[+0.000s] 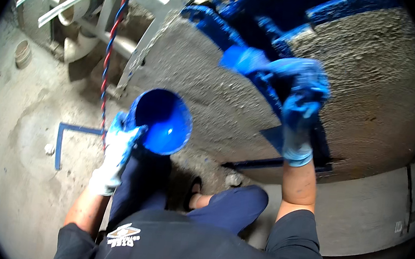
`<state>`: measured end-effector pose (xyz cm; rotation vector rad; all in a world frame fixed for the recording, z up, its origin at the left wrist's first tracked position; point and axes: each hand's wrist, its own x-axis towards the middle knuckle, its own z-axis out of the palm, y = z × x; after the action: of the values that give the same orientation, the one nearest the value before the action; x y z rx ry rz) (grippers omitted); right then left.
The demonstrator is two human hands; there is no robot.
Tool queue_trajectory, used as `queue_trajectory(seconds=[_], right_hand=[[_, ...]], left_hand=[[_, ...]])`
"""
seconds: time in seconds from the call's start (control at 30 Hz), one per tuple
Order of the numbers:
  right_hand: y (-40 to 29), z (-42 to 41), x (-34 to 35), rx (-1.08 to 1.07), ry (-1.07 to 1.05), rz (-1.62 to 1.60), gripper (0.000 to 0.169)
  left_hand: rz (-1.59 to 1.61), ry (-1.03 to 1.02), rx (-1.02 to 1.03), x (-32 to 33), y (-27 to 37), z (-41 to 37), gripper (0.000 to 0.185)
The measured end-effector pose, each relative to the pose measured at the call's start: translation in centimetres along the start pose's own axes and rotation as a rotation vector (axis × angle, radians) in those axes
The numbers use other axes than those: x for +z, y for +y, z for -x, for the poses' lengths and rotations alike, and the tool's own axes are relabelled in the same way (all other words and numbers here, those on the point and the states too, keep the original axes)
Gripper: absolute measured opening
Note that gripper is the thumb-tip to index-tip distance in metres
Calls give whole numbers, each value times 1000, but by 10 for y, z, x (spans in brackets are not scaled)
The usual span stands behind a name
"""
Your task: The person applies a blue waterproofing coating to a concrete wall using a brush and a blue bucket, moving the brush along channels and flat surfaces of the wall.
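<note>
My left hand [126, 136], in a paint-stained glove, grips the rim of a round blue container [161, 121] that holds glossy blue paint. To the right, my right hand [305, 86], in a thin blue glove, is closed and motion-blurred in front of the rough cement wall [205, 77]. From its fingers a blue-coated brush or applicator [244, 60] seems to extend to the left; blur hides its exact kind. Its tip lies by a band of wet blue paint [221, 29] on the wall. Dark blue paint also runs behind and below this hand.
Pale pipes [80, 46] and a metal frame [162, 13] stand at the upper left, with a twisted red and blue cable [109, 56] hanging before them. A small cup-like container [23, 53] and a blue angled strip [80, 128] are at the left. A stone [233, 179] lies near my knee.
</note>
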<state>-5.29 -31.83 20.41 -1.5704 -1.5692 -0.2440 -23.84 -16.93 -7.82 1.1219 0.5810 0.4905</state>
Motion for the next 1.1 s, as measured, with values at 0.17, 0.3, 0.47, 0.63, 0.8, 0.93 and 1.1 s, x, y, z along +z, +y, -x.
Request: queue_trajectory(seconds=[0.17, 0.3, 0.47, 0.63, 0.8, 0.93, 1.1], right_hand=[[28, 97, 111, 716, -228, -150, 29], [37, 103, 122, 512, -257, 6, 31], [1, 70, 77, 569, -43, -237, 29], [5, 95, 79, 672, -350, -109, 26], [9, 100, 52, 483, 95, -349, 28], [4, 61, 25, 154, 323, -261, 36], [26, -24, -13, -413, 411, 356, 19]], left_hand=[[-2, -55, -4, 10, 15, 5, 22], [3, -37, 33, 8, 19, 3, 23], [0, -51, 3, 10, 24, -2, 24], [76, -91, -2, 12, 24, -9, 26], [163, -122, -53, 17, 25, -9, 26], [189, -119, -81, 18, 37, -2, 24], [170, -122, -84, 19, 29, -1, 25]])
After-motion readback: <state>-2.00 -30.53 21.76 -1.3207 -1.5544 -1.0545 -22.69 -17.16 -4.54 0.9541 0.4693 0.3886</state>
